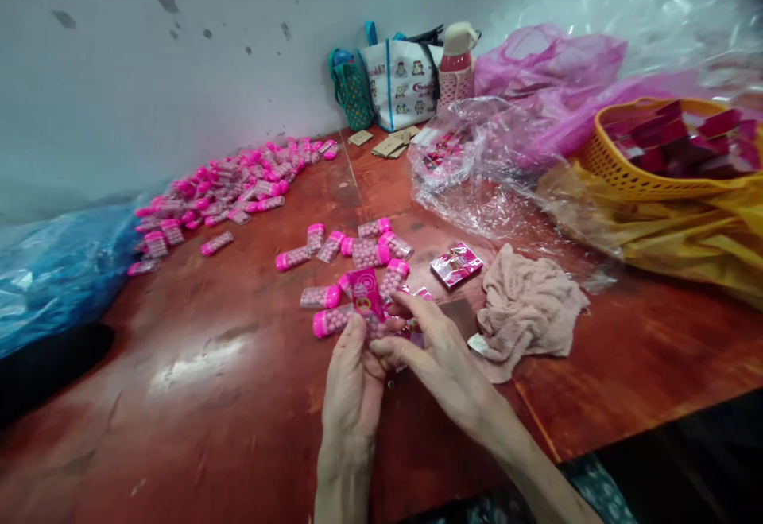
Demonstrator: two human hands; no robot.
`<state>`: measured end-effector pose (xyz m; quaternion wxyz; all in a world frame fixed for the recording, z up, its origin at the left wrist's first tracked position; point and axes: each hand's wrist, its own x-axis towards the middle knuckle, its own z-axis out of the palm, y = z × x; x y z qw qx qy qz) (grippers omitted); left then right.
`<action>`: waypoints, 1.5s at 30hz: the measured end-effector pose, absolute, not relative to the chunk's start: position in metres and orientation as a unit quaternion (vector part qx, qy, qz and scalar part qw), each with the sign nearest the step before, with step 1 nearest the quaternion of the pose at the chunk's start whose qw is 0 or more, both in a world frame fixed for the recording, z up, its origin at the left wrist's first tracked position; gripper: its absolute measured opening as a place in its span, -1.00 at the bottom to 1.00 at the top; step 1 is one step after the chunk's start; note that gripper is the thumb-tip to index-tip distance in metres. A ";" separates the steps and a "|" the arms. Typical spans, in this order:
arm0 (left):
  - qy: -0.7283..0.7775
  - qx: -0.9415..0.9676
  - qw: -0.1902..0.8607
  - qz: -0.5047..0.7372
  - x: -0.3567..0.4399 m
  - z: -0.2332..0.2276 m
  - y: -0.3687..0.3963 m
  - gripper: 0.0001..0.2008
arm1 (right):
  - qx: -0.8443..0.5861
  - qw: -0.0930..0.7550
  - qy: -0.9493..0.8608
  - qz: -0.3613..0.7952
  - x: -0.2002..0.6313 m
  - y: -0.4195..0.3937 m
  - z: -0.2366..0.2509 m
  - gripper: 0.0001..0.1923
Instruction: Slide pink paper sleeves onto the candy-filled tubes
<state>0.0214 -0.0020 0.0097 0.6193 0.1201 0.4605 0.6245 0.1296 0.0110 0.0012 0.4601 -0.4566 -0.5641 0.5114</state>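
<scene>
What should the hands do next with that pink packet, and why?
Probably press the pink packet closed around its tube. Both hands, left hand and right hand, pinch it upright above the table, and loose pink-capped tubes lie just beyond, so this one seems nearly wrapped.

Red table (179,397), pink tubes (238,182), cloth (528,309), basket (649,178)

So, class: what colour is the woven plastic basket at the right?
The woven plastic basket is orange-yellow, seen in the head view.
</scene>
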 end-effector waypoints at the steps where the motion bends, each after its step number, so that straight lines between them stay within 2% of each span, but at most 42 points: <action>1: 0.464 0.095 0.614 0.632 0.020 0.011 0.000 -0.81 | -0.463 0.461 -0.575 0.492 0.127 0.009 0.001 -0.75; 3: 0.471 0.062 0.598 0.646 0.018 0.013 0.003 -0.79 | -0.463 0.456 -0.571 0.501 0.119 0.006 0.002 -0.72; 8: 0.446 0.059 0.593 0.667 0.020 0.010 0.001 -0.79 | -0.476 0.444 -0.550 0.523 0.106 0.008 0.004 -0.86; 13: 0.448 0.105 0.611 0.645 0.016 -0.001 -0.005 -0.92 | -0.495 0.410 -0.582 0.498 0.112 0.016 0.004 -0.84; 18: 0.536 0.218 0.495 0.648 0.009 -0.006 -0.007 -0.86 | -0.494 0.382 -0.607 0.490 0.119 0.018 0.003 -0.80; 22: 0.551 0.173 0.467 0.670 0.011 -0.003 -0.004 -0.83 | -0.479 0.398 -0.587 0.517 0.121 0.013 -0.002 -0.82; 28: 0.501 0.076 0.514 0.692 0.013 0.003 0.003 -0.93 | -0.425 0.422 -0.546 0.586 0.116 0.007 -0.003 -0.83; 34: 0.461 0.059 0.586 0.664 0.018 -0.004 -0.001 -0.91 | -0.486 0.410 -0.516 0.574 0.105 0.008 0.005 -0.90; 39: 0.468 0.099 0.584 0.656 0.020 -0.009 -0.004 -0.86 | -0.451 0.448 -0.429 0.642 0.099 0.014 0.001 -0.91; 45: 0.489 0.115 0.570 0.651 0.017 -0.006 -0.006 -0.84 | -0.390 0.479 -0.284 0.734 0.094 0.018 -0.007 -0.79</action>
